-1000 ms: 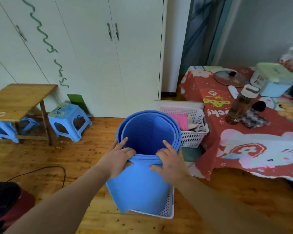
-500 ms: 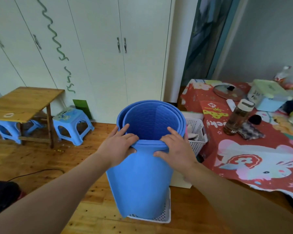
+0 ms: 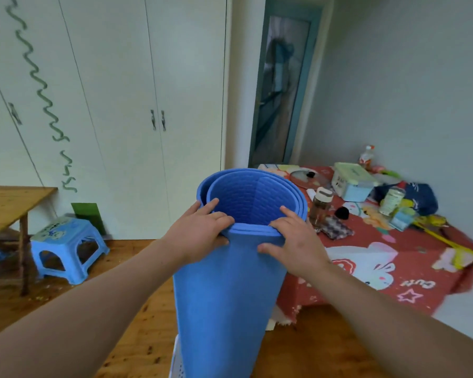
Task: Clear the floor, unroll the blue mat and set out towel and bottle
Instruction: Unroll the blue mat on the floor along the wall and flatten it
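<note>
The rolled blue mat (image 3: 224,296) stands upright in the middle of the view, its open top end facing me. My left hand (image 3: 200,230) grips the near rim on the left, fingers hooked inside the roll. My right hand (image 3: 292,241) grips the rim on the right in the same way. A clear bottle (image 3: 319,205) with a white cap stands on the red tablecloth just right of the mat. A dark checked towel (image 3: 336,227) lies folded beside the bottle.
A low table with a red cartoon cloth (image 3: 380,268) fills the right side, crowded with a lid, boxes and bags. A white basket edge (image 3: 176,366) shows under the mat. A blue stool (image 3: 66,246) and a wooden table (image 3: 8,205) stand left, before white wardrobe doors.
Both hands have lifted the mat higher, out of the white basket, and the view has tilted up. The basket with the pink cloth is now hidden behind the roll.
</note>
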{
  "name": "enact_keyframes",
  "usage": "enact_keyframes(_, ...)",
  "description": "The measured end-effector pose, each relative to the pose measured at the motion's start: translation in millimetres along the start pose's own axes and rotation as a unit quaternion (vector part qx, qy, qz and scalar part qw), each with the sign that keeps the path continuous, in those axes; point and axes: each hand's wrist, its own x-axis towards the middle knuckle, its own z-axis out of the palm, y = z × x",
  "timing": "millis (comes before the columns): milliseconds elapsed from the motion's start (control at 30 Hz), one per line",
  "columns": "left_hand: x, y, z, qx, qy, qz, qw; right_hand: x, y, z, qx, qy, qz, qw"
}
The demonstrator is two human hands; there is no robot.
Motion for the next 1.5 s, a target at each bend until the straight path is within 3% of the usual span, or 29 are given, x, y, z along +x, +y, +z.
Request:
enact_keyframes(300,20,140,-16,-0.004,0.012,0.000,1.000,-83,84,-77,-0.031,0.025,0.008,0.999)
enact_keyframes(600,14,305,2,-0.019,-0.009,-0.032,0.999,-196,182,-139,-0.026,-0.031,0.003,0.999)
enact_keyframes(1200,-94,473,38,-0.035,-0.033,-0.035,0.998,-393,217,-171,0.004,-0.060,0.016,0.998)
enact_keyframes(1500,-105,563,73,-0.025,-0.089,-0.085,0.992,-461,284,-151,0.054,-0.048,-0.014,0.997)
